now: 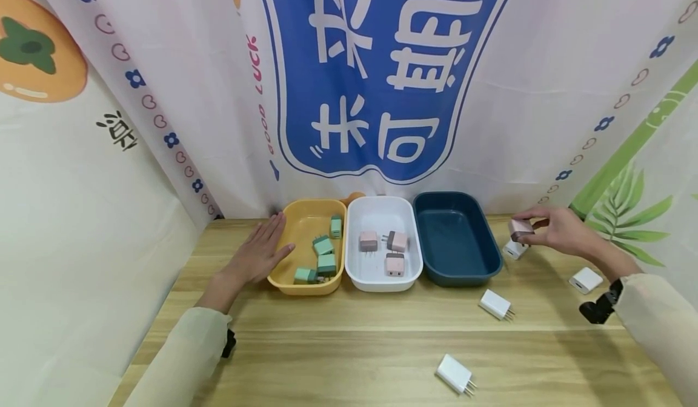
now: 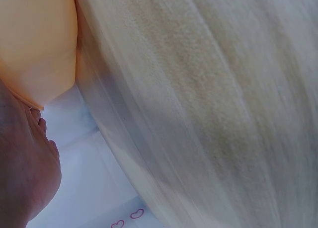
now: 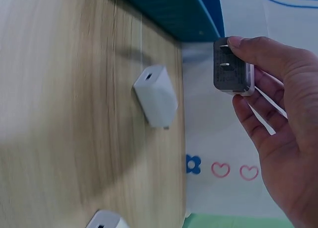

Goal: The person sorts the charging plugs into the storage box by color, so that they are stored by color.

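Note:
My right hand (image 1: 564, 234) pinches a pink and grey charger plug (image 3: 231, 66) between thumb and fingertips, its prongs showing in the right wrist view. It hovers right of the dark blue bin (image 1: 484, 261), above a white charger plug (image 3: 156, 96) on the table. My left hand (image 1: 255, 254) lies with straight fingers against the left rim of the yellow bin (image 1: 290, 237). Several green charger plugs (image 1: 323, 245) sit in that bin. The white bin (image 1: 357, 277) between the other two holds pink and grey charger plugs (image 1: 395, 265). Nothing lies in the dark blue bin.
More white charger plugs lie on the wooden table (image 1: 338, 346): one (image 1: 495, 304) in front of the dark blue bin, one (image 1: 455, 374) near the front, and one (image 1: 586, 280) by my right wrist. A printed curtain (image 1: 229, 122) hangs right behind the bins.

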`<control>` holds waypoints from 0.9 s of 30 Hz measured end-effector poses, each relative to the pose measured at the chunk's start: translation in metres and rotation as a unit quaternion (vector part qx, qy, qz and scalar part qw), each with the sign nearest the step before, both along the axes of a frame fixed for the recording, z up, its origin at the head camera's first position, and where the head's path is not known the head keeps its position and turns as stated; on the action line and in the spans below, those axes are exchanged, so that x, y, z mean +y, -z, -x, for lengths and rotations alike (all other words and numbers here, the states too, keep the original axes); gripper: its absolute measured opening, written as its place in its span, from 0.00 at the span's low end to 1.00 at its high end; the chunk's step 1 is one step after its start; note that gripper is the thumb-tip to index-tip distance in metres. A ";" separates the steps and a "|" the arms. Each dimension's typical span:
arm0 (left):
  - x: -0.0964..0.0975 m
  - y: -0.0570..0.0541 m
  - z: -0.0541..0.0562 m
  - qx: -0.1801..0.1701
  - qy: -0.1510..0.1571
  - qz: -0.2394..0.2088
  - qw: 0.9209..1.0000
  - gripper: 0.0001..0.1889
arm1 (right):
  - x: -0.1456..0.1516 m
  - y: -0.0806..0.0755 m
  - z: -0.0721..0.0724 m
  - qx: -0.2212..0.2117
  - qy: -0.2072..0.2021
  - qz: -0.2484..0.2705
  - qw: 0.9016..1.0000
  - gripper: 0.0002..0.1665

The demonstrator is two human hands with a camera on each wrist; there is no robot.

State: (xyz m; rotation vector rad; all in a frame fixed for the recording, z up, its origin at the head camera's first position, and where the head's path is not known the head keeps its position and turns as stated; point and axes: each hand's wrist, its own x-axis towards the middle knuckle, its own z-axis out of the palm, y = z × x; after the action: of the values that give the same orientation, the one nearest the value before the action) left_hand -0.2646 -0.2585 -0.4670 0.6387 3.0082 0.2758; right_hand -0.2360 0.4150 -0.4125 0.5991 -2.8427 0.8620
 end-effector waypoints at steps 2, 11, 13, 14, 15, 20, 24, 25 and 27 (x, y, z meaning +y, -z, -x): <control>0.000 0.000 0.000 -0.001 0.000 0.000 1.000 0.45 | -0.005 -0.002 0.001 0.006 -0.008 -0.005 1.000 0.25; -0.001 0.000 0.000 0.004 0.002 0.002 1.000 0.44 | -0.027 -0.014 0.001 -0.003 -0.014 -0.043 0.999 0.28; -0.001 0.000 0.000 0.002 0.001 0.003 1.000 0.45 | -0.033 -0.016 0.001 -0.004 -0.019 -0.046 0.999 0.29; -0.001 0.000 0.000 0.001 0.001 0.003 1.000 0.45 | -0.035 -0.017 0.001 -0.001 -0.025 -0.045 0.999 0.29; -0.001 0.000 0.000 0.001 0.001 0.003 1.000 0.45 | -0.038 -0.017 0.002 0.000 -0.028 -0.044 0.999 0.29; 0.000 -0.001 0.000 0.003 -0.001 0.006 1.000 0.45 | -0.050 -0.018 0.004 0.037 -0.054 -0.039 0.997 0.27; 0.000 0.000 0.000 0.005 0.000 0.005 1.000 0.45 | -0.061 -0.020 0.004 0.045 -0.058 -0.039 0.997 0.27; 0.000 0.000 0.000 0.005 0.000 0.004 1.000 0.45 | -0.063 -0.021 0.004 0.042 -0.058 -0.038 0.997 0.27; 0.000 0.000 0.000 0.005 0.001 0.002 1.000 0.45 | -0.068 -0.022 0.004 0.034 -0.062 -0.035 0.997 0.27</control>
State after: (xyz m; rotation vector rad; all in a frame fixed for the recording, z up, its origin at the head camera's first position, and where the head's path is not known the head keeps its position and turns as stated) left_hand -0.2649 -0.2588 -0.4671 0.6437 3.0172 0.2668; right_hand -0.2403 0.3472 -0.3903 0.8039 -2.8087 0.7464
